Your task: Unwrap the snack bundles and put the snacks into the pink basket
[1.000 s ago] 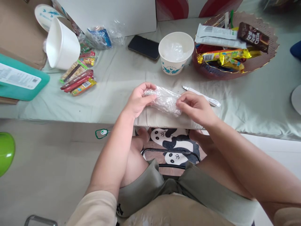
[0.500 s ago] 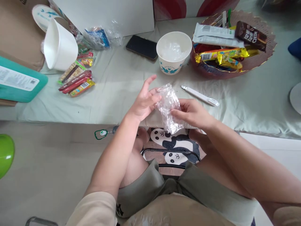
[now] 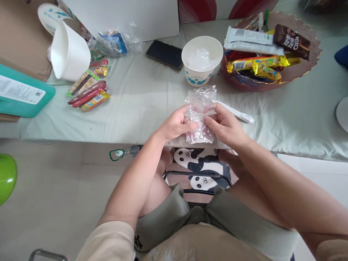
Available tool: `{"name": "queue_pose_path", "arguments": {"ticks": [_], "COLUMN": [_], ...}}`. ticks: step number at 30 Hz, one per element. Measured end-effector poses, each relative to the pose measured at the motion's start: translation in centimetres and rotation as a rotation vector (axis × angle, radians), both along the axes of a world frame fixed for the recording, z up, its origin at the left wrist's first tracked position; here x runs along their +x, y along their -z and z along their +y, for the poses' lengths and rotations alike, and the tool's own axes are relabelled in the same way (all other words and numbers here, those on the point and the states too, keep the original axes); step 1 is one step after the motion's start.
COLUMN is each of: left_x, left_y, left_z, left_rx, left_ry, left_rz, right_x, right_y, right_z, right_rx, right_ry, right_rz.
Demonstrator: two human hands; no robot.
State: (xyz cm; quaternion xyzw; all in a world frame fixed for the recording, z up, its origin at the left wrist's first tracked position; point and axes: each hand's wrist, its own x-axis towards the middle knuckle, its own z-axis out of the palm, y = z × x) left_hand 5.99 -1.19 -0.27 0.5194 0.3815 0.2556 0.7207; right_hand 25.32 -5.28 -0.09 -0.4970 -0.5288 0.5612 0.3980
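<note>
A crinkled clear plastic wrapper (image 3: 201, 97) is stretched between both hands over the table's front edge. My left hand (image 3: 176, 124) grips its left side, thumb laid across the front. On the right side, my right hand (image 3: 225, 125) pinches it between thumb and fingers. Whether anything lies inside the wrapper I cannot tell. Just beyond it stands a white paper bowl (image 3: 198, 80) with a blue-green leaf pattern, holding crumpled clear plastic (image 3: 201, 59). A white utility knife (image 3: 239, 114) lies partly behind my right hand.
A pink gold-rimmed bowl (image 3: 304, 70) of packaged snacks stands at the right. A black phone (image 3: 164, 54) lies left of the paper bowl. Snack packets (image 3: 91, 96), a tipped white paper bowl (image 3: 70, 54) and a green board (image 3: 27, 90) are at the left.
My left hand has gone from spread fingers to a closed grip on the wrapper. The wrapper has turned more upright and shifted slightly away from me.
</note>
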Motion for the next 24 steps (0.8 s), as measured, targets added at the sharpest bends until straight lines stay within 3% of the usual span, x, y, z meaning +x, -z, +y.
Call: {"name": "queue_pose_path", "arguments": {"ticks": [4,7,11,14,17,20,24], "left_x": [0.0,0.0,-0.3,-0.5,-0.5,-0.4,-0.4], "left_y": [0.2,0.4,0.4,0.5,0.7,0.9,1.3], "left_z": [0.1,0.5,1.0,1.0,0.7,0.6,0.9], "left_rx": [0.053,0.077,-0.03,-0.03,0.132,0.188,0.092], "left_ry": [-0.081,-0.126,-0.079,-0.057,-0.086,-0.116,-0.2], "left_rz": [-0.008,-0.056,-0.165,-0.159,-0.039,-0.026,-0.206], "right_x": [-0.1,-0.1,0.0,-0.1,-0.3,-0.6,-0.7], "right_y": [0.6,0.9,0.7,0.8,1.3,1.8,1.7], "right_z": [0.4,0.5,0.6,0.6,0.5,0.4,0.7], "right_rx": [0.119,0.031,-0.079,-0.009,0.079,0.087,0.068], "right_ry": [0.069,0.083,0.057,0.031,0.044,0.093,0.042], "right_rz": [0.028,0.146,0.26,0.111,-0.048,0.045,0.076]}}
